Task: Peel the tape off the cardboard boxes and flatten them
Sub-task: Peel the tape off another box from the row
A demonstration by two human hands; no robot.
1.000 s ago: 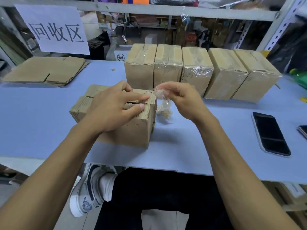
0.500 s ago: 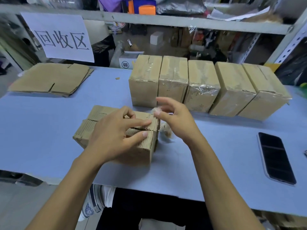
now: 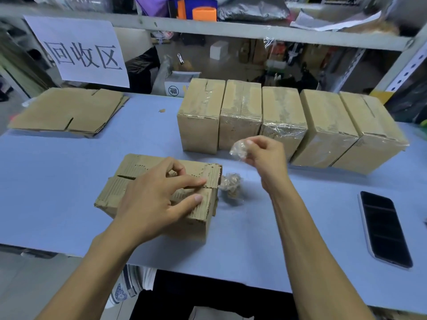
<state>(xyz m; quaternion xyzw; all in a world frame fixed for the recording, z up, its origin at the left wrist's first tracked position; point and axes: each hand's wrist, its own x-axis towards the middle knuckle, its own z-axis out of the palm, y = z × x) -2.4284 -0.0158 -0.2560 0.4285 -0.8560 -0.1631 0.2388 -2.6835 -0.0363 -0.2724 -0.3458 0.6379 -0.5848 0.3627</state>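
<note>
Lifted clear of the box (image 3: 161, 192) since a moment ago, the right hand (image 3: 263, 155) pinches a crumpled tape wad (image 3: 239, 148) for discarding, while the left hand (image 3: 157, 195) presses spread fingers on the box, steadying it on the table (image 3: 57, 181).

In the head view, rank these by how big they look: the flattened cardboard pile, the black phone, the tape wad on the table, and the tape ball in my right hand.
1. flattened cardboard pile
2. black phone, though it lies nearer the camera
3. tape wad and tape ball: too alike to rank
</note>
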